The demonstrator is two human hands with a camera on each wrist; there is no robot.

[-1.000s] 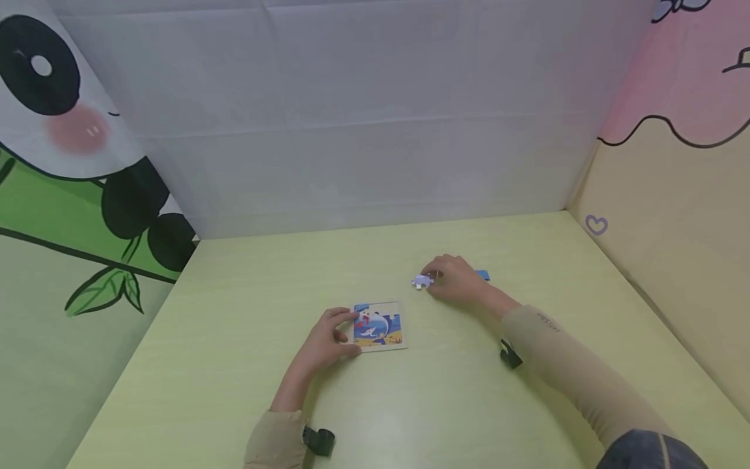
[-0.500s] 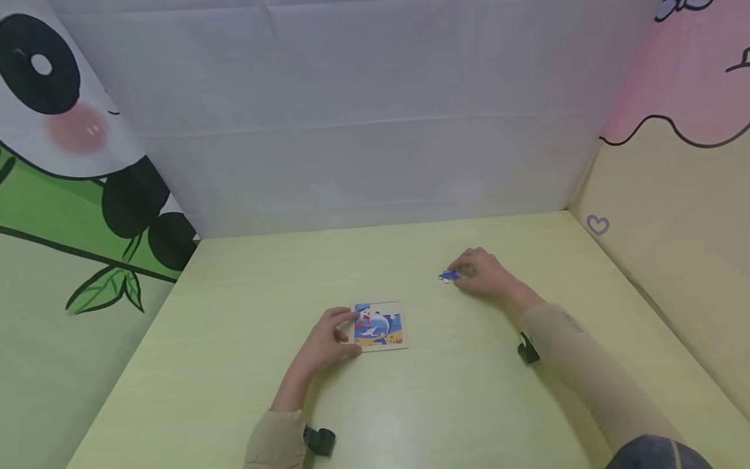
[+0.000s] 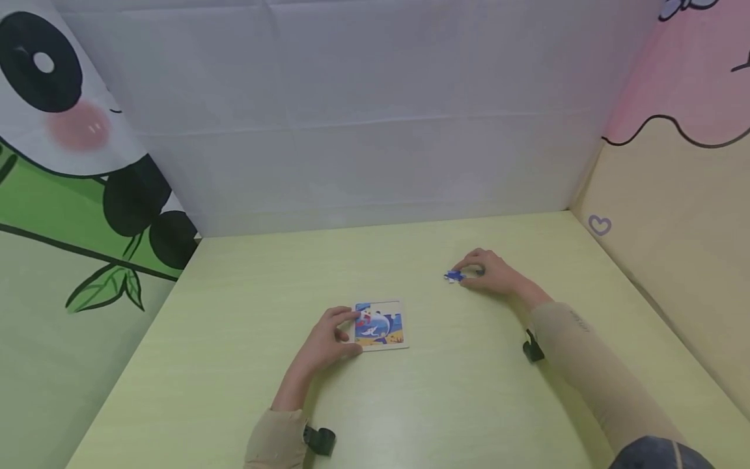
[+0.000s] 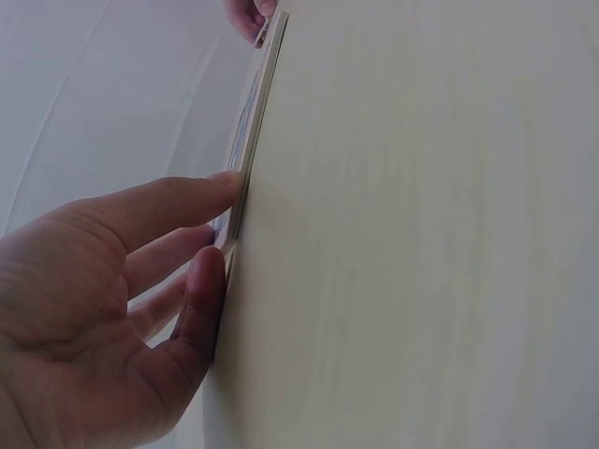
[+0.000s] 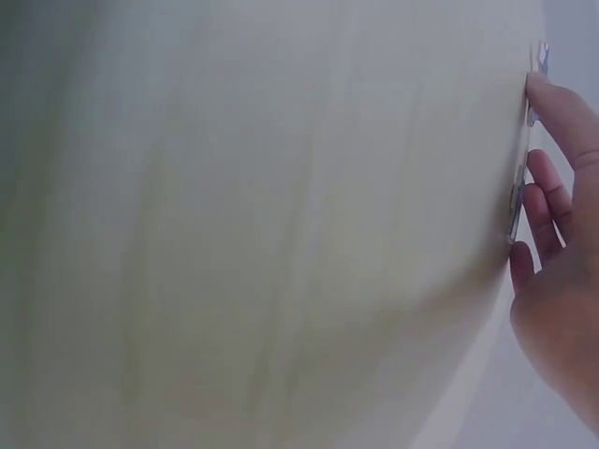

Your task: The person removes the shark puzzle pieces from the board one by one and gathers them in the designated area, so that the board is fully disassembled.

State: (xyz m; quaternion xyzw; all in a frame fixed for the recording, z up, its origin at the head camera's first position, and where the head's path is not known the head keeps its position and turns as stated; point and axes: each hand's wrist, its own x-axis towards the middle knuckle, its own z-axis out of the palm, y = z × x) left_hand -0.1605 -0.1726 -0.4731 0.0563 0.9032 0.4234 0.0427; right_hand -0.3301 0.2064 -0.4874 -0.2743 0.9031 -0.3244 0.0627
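Observation:
A small square jigsaw puzzle [image 3: 379, 326] with a whale picture and a pale border lies on the table. My left hand [image 3: 327, 339] grips its left side, thumb at the near edge and fingers at the far edge. In the left wrist view, the thumb and fingers hold the thin puzzle board [image 4: 245, 150] by its edge. Farther back and to the right, my right hand [image 3: 489, 272] pinches a blue and white jigsaw piece [image 3: 454, 277] between thumb and fingers. A dark patch shows under that hand's curved fingers, too small to tell. The right wrist view shows a piece [image 5: 541, 64] by the thumb.
The pale wooden table [image 3: 234, 365] meets a white cloth backdrop [image 3: 375, 130] at its far edge. A cartoon panel stands on the left [image 3: 88, 195], a pink and beige panel [image 3: 674, 195] on the right. Black wrist cameras sit on both wrists.
My right hand has moved right and slightly back. A lavender piece showed at its fingertips earlier, with a blue one behind the hand; now a blue and white piece is there. The left hand stays.

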